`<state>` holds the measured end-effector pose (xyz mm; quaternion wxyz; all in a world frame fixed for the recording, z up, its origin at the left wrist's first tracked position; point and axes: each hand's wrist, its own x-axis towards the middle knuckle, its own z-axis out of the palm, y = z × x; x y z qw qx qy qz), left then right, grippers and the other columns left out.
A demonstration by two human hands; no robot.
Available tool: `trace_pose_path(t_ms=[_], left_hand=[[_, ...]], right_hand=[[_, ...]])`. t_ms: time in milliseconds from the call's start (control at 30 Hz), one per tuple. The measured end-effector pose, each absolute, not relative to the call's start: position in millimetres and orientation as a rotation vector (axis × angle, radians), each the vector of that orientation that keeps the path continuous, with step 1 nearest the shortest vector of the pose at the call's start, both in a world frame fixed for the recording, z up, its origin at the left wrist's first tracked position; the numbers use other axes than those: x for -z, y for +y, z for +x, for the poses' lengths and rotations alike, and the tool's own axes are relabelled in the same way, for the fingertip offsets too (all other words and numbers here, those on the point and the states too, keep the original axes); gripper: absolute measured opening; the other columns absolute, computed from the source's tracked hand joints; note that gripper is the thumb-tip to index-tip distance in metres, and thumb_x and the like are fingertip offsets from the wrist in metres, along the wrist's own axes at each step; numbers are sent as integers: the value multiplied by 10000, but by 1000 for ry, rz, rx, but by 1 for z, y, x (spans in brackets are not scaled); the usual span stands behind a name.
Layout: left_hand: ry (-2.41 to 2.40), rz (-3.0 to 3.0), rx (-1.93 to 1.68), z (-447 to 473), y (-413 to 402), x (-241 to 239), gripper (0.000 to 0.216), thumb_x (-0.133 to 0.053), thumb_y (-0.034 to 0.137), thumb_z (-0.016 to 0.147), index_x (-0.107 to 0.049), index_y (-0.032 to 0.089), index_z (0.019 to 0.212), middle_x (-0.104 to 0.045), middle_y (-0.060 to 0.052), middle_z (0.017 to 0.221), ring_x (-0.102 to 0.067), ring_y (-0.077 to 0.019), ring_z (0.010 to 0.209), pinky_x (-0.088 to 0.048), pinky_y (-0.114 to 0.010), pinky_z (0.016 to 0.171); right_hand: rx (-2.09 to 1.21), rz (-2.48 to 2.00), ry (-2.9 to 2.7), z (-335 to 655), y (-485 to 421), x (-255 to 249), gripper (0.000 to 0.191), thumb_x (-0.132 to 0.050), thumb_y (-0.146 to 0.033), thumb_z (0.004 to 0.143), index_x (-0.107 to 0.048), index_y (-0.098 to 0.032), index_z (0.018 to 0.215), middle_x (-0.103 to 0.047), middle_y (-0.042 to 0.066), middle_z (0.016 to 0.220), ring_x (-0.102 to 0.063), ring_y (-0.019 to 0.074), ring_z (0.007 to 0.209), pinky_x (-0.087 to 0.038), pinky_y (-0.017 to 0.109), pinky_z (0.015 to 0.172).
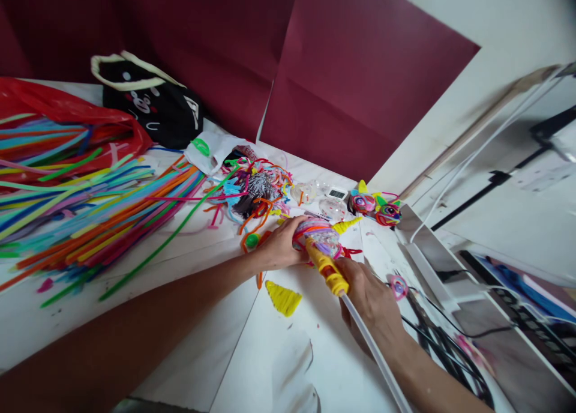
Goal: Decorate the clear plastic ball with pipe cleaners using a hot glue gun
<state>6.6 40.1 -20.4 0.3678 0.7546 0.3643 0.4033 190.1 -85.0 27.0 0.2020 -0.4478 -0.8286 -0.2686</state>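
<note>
My left hand is closed round the side of a ball-shaped pipe-cleaner figure wound in pink, purple and blue. A yellow pointed piece sticks out from the figure's right side. In my right hand is a yellow hot glue gun, a long clear glue stick trailing from its back. The gun's front end lies over the figure; whether it touches cannot be made out. A flat yellow pipe-cleaner triangle rests on the white table below my left hand.
Bundles of coloured pipe cleaners and a red plastic bag lie at left, near a black drawstring bag. Scraps heap behind my hands. Two finished-looking figures stand at back right. Black cables run along the right.
</note>
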Motion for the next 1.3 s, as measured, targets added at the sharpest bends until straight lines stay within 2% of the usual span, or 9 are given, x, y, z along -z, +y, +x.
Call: trace_pose_path(t_ms=[133, 333, 467, 667, 800, 900, 1133, 1233, 1300], left_hand=[[943, 1940, -1029, 6, 41, 21, 861, -791, 223, 601, -443, 214, 1388, -495, -149, 1453, -497, -333, 1311, -409, -487, 1099], [943, 1941, -1030, 4, 39, 18, 839, -808, 273, 620, -451, 221, 1377, -503, -134, 1444, -505, -328, 1301, -414, -480, 1097], [935, 1932, -1025, 5, 36, 15, 825, -799, 349, 659, -435, 201, 1384, -525, -136, 1424, -519, -323, 1291, -427, -474, 1088], [946, 1934, -1019, 5, 36, 15, 828, -780, 337, 661, -425, 178, 1392, -502, -150, 1440, -505, -340, 1302, -424, -480, 1087], [947, 1943, -1013, 4, 38, 17, 828, -776, 374, 668, -421, 187, 1392, -505, -151, 1433, -512, -338, 1288, -420, -486, 1086], [946, 1949, -1011, 3, 39, 17, 819, -769, 378, 676, -417, 192, 1391, -497, -155, 1444, -497, -337, 1304, -412, -489, 1092], [944, 1951, -991, 2, 38, 15, 810, -771, 383, 677, -422, 189, 1382, -496, -156, 1447, -501, -334, 1306, -419, -487, 1089], [952, 1946, -992, 3, 38, 14, 812, -769, 377, 678, -421, 184, 1386, -494, -161, 1448, -497, -338, 1310, -418, -487, 1090], [957, 1946, -995, 4, 38, 14, 813, -770, 369, 677, -419, 196, 1390, -498, -154, 1447, -498, -338, 1309, -418, -489, 1090]], right_hand=[[624, -1251, -2307, 195, -85, -26, 249, -431, -164, 977, -453, -134, 1224, -693, 119, 955, -673, 219, 781, -513, 284, 620], [290, -1393, -2154, 200, -93, -29, 303, -492, -239, 957, -441, -193, 1252, -678, 53, 868, -660, 174, 601, -491, 253, 498], [-130, -1462, -1907, 208, -103, -41, 222, -556, -331, 929, -521, -205, 1109, -639, 120, 1071, -694, 209, 827, -545, 269, 588], [-765, -1772, -1503, 236, -115, -59, 413, -680, -517, 825, -529, -192, 1030, -622, 4, 739, -555, 129, 519, -440, 243, 446], [-1011, -1814, -1446, 244, -121, -58, 444, -724, -565, 766, -523, -185, 876, -564, -40, 657, -495, 80, 469, -361, 204, 422], [-1140, -1843, -1422, 246, -127, -46, 476, -728, -596, 737, -540, -186, 888, -541, -55, 635, -502, 87, 472, -361, 204, 426], [-1098, -1911, -1603, 267, -134, -11, 470, -582, -589, 854, -563, -182, 1089, -627, -15, 716, -586, 141, 527, -451, 264, 483], [-673, -2054, -1981, 277, -132, -10, 414, -510, -517, 924, -626, -176, 1128, -688, 22, 685, -651, 190, 573, -486, 305, 533], [-291, -2047, -2152, 274, -127, -17, 380, -511, -484, 936, -675, -181, 1095, -725, 56, 744, -687, 220, 617, -523, 341, 568]])
